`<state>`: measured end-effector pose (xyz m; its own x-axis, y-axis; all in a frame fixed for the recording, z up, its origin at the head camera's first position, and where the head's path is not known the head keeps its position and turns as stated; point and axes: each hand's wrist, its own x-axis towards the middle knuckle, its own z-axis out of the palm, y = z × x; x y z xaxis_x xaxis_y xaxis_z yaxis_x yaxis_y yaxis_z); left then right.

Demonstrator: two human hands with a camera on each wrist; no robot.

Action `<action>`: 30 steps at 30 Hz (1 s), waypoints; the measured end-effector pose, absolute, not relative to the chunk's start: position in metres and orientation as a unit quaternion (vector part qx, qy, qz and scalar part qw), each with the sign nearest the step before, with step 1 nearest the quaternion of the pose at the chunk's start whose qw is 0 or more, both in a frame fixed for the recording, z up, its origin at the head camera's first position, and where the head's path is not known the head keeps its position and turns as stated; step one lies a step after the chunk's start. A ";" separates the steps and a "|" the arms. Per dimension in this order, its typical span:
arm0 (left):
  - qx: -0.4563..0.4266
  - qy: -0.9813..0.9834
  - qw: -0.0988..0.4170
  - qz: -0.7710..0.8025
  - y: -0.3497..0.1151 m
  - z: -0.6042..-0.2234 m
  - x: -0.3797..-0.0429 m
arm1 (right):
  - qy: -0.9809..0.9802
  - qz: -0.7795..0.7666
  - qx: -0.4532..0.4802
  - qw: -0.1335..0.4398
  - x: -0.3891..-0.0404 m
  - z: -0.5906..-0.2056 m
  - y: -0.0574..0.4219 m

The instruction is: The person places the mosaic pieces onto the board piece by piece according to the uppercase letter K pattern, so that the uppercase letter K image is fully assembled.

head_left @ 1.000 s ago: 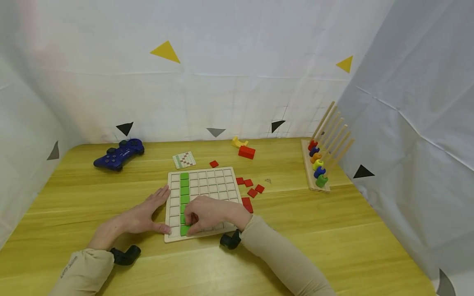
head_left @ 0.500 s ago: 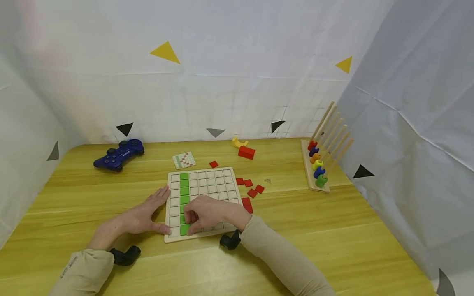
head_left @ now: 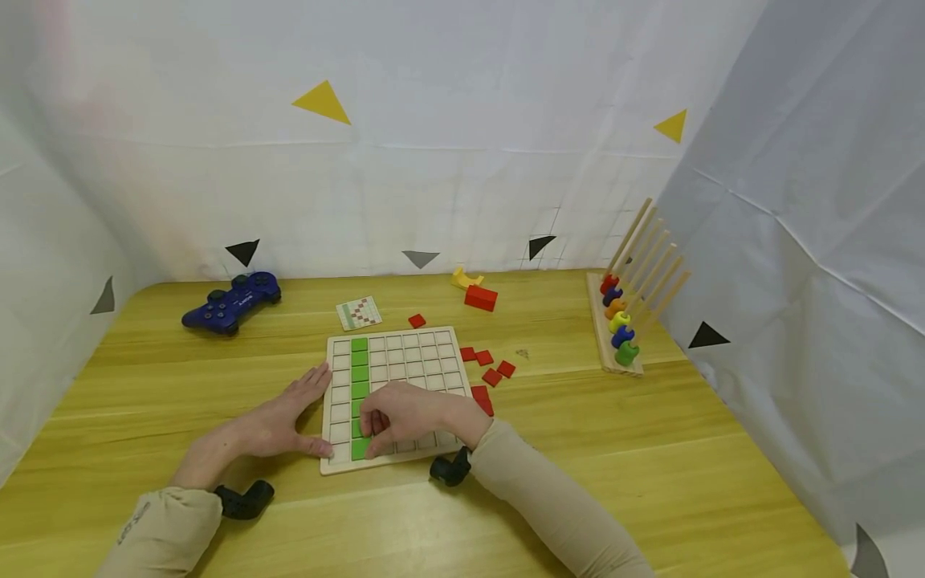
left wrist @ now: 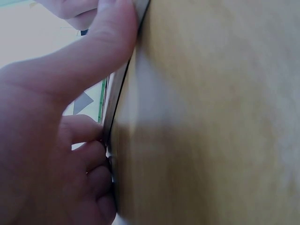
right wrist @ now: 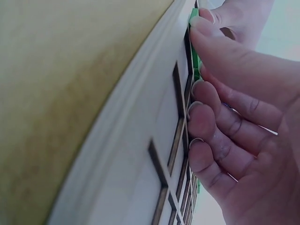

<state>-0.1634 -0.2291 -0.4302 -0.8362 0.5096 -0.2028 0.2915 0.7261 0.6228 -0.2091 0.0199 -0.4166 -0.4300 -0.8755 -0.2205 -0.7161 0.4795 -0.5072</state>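
Observation:
A pale wooden grid board (head_left: 426, 369) lies on the table, with a column of green tiles (head_left: 360, 373) in its second column from the left. The left hand (head_left: 270, 421) rests spread along the board's left edge, fingertips by the upper part and thumb at the lower corner. Over the lower half of the board, the right hand (head_left: 415, 413) has its fingers curled. In the right wrist view its thumb and index finger pinch a green tile (right wrist: 195, 47) at the board's near edge, while the other fingertips touch the grid. This hand hides several squares in the head view.
Red tiles (head_left: 492, 376) lie scattered right of the board, and one red tile (head_left: 417, 320) lies behind it. Behind the board are a pattern card (head_left: 359, 313), a red block (head_left: 481, 298) and a yellow curved piece (head_left: 466, 278). A game controller (head_left: 233, 303) lies left, a peg stand (head_left: 603, 329) right.
Almost nothing differs. Both hands stay in place, the right one still at the lowest green tile and the left one at the board's edge.

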 end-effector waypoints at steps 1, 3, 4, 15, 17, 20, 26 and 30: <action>0.220 0.911 0.183 0.298 -0.229 -0.430 -0.163 | 0.827 -0.172 -0.481 0.234 -0.209 -0.416 0.020; 0.220 0.910 0.182 0.299 -0.230 -0.430 -0.163 | 0.826 -0.173 -0.481 0.236 -0.209 -0.416 0.020; 0.220 0.910 0.182 0.300 -0.230 -0.431 -0.163 | 0.826 -0.173 -0.481 0.236 -0.209 -0.415 0.020; 0.219 0.912 0.181 0.298 -0.230 -0.432 -0.164 | 0.824 -0.177 -0.485 0.234 -0.210 -0.414 0.021; 0.218 0.911 0.182 0.298 -0.230 -0.432 -0.164 | 0.821 -0.190 -0.487 0.228 -0.212 -0.413 0.023; 0.218 0.912 0.184 0.295 -0.229 -0.432 -0.164 | 0.817 -0.222 -0.487 0.214 -0.217 -0.406 0.028; 0.214 0.913 0.183 0.294 -0.229 -0.432 -0.164 | 0.833 -0.272 -0.453 0.166 -0.247 -0.396 0.042; 0.218 0.914 0.183 0.291 -0.228 -0.432 -0.164 | 0.848 -0.313 -0.406 0.133 -0.275 -0.396 0.053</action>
